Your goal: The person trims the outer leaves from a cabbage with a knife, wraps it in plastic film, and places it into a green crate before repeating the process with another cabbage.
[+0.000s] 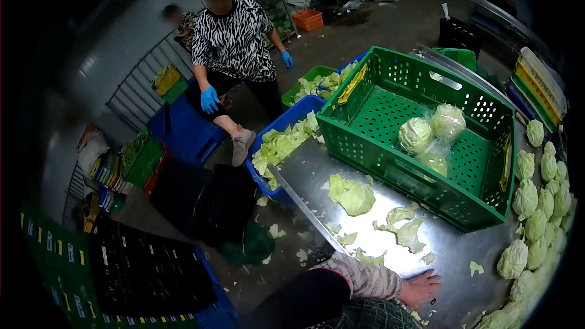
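My left hand (419,287), in a light patterned sleeve, lies flat on the metal table (460,250) with its fingers spread and nothing in it. Loose cabbage leaves (351,195) and torn scraps are scattered beyond it. A green perforated crate (390,159) stands tilted in view on the table's far side. Inside are a few cabbages wrapped in clear plastic, one cabbage (448,120) at the back and another cabbage (415,134) beside it. Along the right, several bare cabbages (512,259) sit in rows. My right hand is out of view.
A blue bin (259,153) full of leaves adjoins the table's left edge. Past it, a person (234,42) in blue gloves has one foot raised near the bin; another person (183,27) is behind. Black crates (149,265) and a green net (248,245) lie lower left.
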Motion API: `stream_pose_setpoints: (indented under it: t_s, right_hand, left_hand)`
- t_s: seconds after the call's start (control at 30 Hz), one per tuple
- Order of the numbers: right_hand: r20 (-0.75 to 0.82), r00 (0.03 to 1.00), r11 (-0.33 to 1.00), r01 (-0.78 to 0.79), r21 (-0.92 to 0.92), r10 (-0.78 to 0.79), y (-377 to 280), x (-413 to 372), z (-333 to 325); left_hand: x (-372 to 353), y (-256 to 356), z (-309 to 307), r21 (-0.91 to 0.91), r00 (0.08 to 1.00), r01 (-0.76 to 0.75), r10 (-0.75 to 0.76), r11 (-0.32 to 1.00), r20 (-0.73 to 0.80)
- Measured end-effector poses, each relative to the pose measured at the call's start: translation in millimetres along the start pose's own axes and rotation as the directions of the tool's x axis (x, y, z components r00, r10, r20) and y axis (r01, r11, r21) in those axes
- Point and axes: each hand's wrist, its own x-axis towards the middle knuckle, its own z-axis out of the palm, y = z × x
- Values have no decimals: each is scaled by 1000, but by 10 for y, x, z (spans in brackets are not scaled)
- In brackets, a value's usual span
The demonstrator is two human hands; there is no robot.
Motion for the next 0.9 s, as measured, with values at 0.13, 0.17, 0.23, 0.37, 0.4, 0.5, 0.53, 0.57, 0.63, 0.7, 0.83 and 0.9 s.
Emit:
stream_pose_setpoints:
  t_s: [0.13,0.17,0.23,0.37,0.4,0.5,0.53,0.57,0.63,0.7,0.83,0.9]
  right_hand:
    - [368,920,991,-118,-69,135,-242,-119,376]
    - [420,906,977,-140,158,62,-594,-235,380]
    - [574,819,856,-310,414,19,-872,-335,530]
    - [659,751,709,-444,548,-38,-1136,-391,933]
    - [661,748,729,-423,538,-54,-1234,-380,935]
    - [649,755,845,-283,454,-96,-1783,-448,696]
    - [657,748,872,-259,415,-91,-1925,-485,618]
    - [790,612,633,-597,492,-37,-1884,-511,757]
    - [876,482,560,-720,410,-23,-2078,-544,769]
    - [887,456,533,-735,419,-69,-2308,-615,730]
    - [900,360,533,-725,436,-247,-1928,-633,1263]
    - [899,400,719,-571,397,-179,-2040,-647,1213]
  left_hand:
    - [-384,-125,-288,129,995,73,-80,989,51]
    - [-559,-186,-309,-74,988,130,-135,989,-71]
    - [-830,-392,-332,108,976,183,-168,977,-136]
    - [-1660,-776,-631,278,903,372,-276,886,-330]
    - [-1898,-1050,-592,243,861,434,-320,868,-396]
    - [-2666,-1263,-1182,390,749,651,-467,652,-470]
    - [-2873,-1206,-1444,463,699,713,-582,526,-416]
    - [-3076,-1252,-1524,483,660,751,-530,451,-532]
    - [-3222,-1261,-1724,423,591,807,-550,413,-589]
    - [-3189,-1038,-1954,273,541,840,-704,468,-459]
    - [-2785,-1095,-1415,278,621,618,-239,735,-747]
    - [-2506,-957,-1308,219,694,548,-293,807,-657]
